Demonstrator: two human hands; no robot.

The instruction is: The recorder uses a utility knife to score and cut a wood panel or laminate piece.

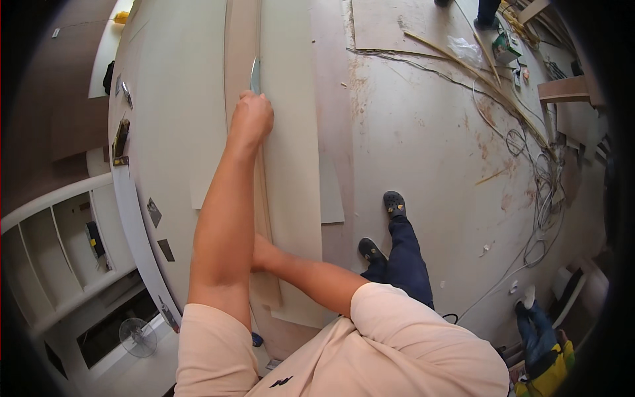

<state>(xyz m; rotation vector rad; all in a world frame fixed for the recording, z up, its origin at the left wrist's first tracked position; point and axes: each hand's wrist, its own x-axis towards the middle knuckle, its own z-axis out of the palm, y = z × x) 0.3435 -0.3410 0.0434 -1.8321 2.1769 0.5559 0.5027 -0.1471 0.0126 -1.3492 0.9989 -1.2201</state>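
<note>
One pale, dusty floor (423, 145) is spread from twelve to four o'clock, seen from the middle of the view. One long, pale worktop (175, 99) is set toward ten o'clock, and one white shelf unit (40, 278) is seen between eight and nine. One long brown strip (243, 40) is laid on the worktop, toward eleven. Two co-workers are partly shown: one person in a yellow-green top (559, 370) at four, one dark-clad leg (489, 10) past one. A tangle of cables (544, 192) is strewn across the floor at three; at least two thin sticks (456, 61) are dropped between one and two. One fan (137, 336) is stood at eight. The right hand is hidden by the left forearm (223, 225), so its state cannot be told. The left hand (254, 114) is closed in a narrow grip at eleven. Two dark clogs (395, 204) are planted between three and five. One green box (507, 49) and one white bag (465, 50) are left near two. Two dark patches (165, 250) are seen on the worktop, toward nine. One slim metal blade (255, 76) is held in the left hand, over the strip's right edge.
</note>
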